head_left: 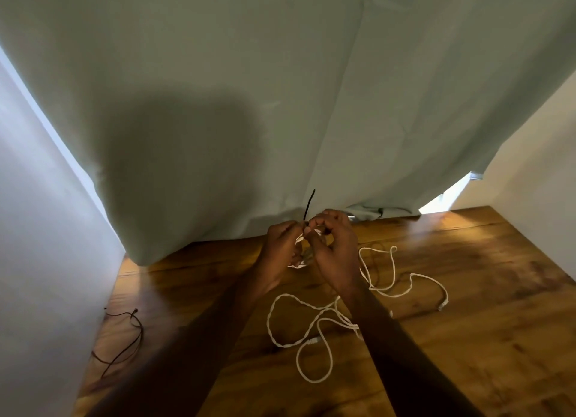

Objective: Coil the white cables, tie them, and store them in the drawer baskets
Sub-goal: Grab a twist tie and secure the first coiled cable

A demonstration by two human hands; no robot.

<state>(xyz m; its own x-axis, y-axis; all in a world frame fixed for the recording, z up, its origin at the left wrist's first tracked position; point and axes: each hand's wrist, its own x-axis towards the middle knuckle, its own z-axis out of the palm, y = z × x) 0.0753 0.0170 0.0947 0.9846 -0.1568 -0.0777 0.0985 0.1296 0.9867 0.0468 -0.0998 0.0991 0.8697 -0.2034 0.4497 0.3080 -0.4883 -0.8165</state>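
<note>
Coiled cable [300,252]: small white bundle, held up between both hands above the far part of the worktop, mostly hidden behind the fingers.
Tie [309,205]: thin black strip, one end standing up out of the pinch, the rest lost among the fingers; probably a twist tie, too thin to be sure.
Left hand [280,245]: grip curled round the bundle, fingertips pinching at the tie's base.
Right hand [335,248]: grip curled, thumb and fingers clamped on the tie and the bundle's top, touching the left hand.
Step in hand: tying, judged from the closed coil and upright tie end.
Next move: likely needs the tie wrapped or twisted tight round the coil with the loops kept from springing apart, then stowing.
Loose white cable [314,329]: sprawled in open loops on the worktop [467,338] under the forearms, not yet coiled.
Drawer baskets: not in view.
Surroundings: dark thin cord [131,338] at the left edge; grey-green curtain [280,89] hanging behind.
</note>
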